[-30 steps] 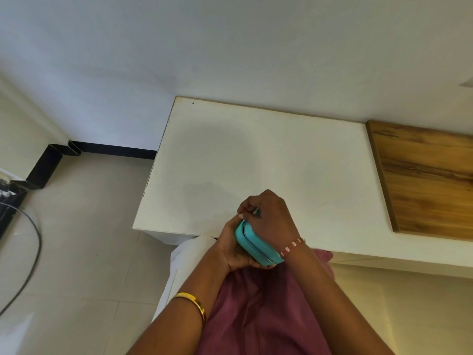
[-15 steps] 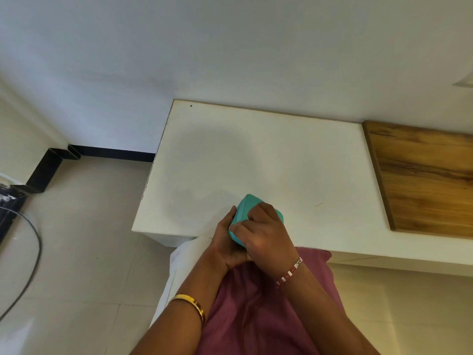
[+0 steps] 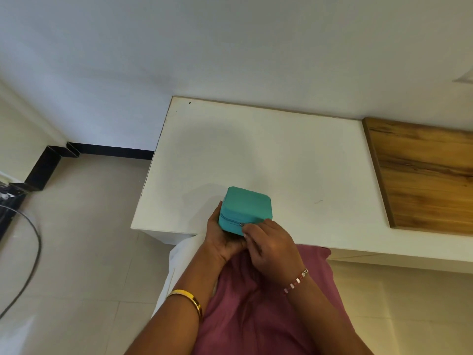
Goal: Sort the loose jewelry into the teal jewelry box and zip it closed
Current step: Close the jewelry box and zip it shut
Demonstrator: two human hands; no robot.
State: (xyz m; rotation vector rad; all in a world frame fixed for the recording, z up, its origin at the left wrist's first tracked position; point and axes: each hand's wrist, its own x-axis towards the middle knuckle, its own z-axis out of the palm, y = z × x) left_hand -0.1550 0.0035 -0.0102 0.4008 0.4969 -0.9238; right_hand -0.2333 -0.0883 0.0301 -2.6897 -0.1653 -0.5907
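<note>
My left hand (image 3: pixel 222 243) cups the teal jewelry box (image 3: pixel 245 210) from below at the near edge of the white worktop (image 3: pixel 294 162). My right hand (image 3: pixel 272 248) pinches the zipper pull (image 3: pixel 241 224) on the box's near side, lid down.

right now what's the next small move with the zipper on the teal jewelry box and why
Probably draw the small metal zipper pull on along the seam: the right hand is at it on the square teal jewelry box, which the left hand steadies at the white table edge.
</note>
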